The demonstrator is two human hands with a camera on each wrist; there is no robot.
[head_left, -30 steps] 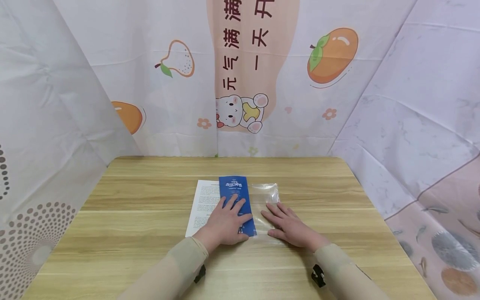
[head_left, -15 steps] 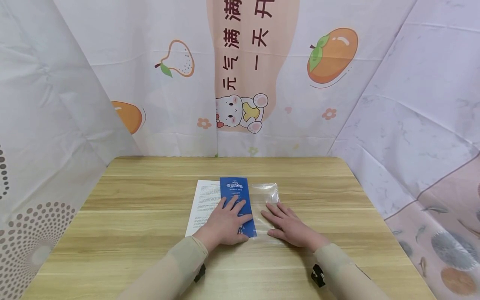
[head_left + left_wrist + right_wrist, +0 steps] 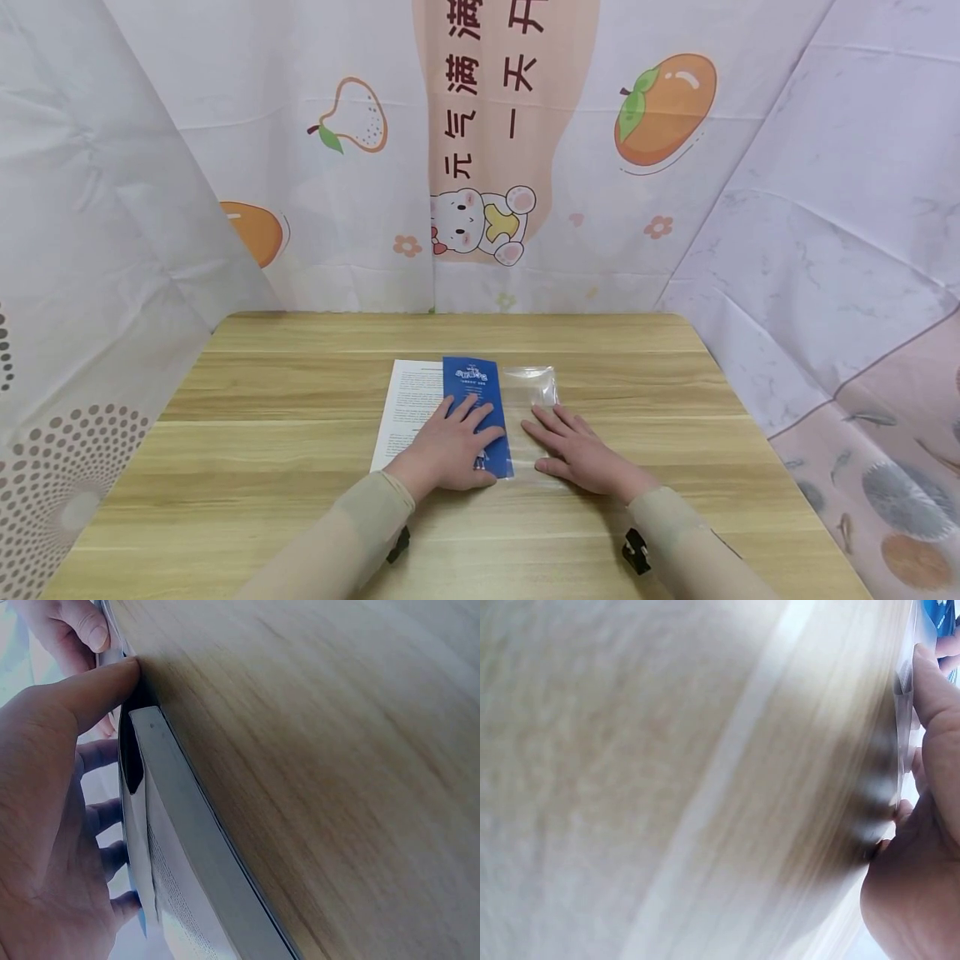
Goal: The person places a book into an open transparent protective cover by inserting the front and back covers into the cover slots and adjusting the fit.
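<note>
Blue leaflet (image 3: 475, 414): it lies under my left hand (image 3: 450, 450), its far end reaching out past my fingertips; its left part overlaps the white printed sheet (image 3: 406, 410), its right edge is just beside my right hand (image 3: 577, 452).
Left hand: flat, fingers straight and spread, pressing the leaflet down onto the table (image 3: 262, 433); my thumb points towards my right hand.
Right hand: flat too, fingers straight, resting on the clear plastic bag (image 3: 531, 392), which stretches away beyond my fingertips.
Left wrist view: my thumb (image 3: 90, 694) touches the tabletop at the paper's edge, fingers laid along the sheet.
Change: over the last second the leaflet's far end has crept slightly right and nearer my fingers; both hands stay where they were.
Meaning: I judge I am nudging the leaflet towards the bag, with the sleeve pinned and nothing yet inside it.
</note>
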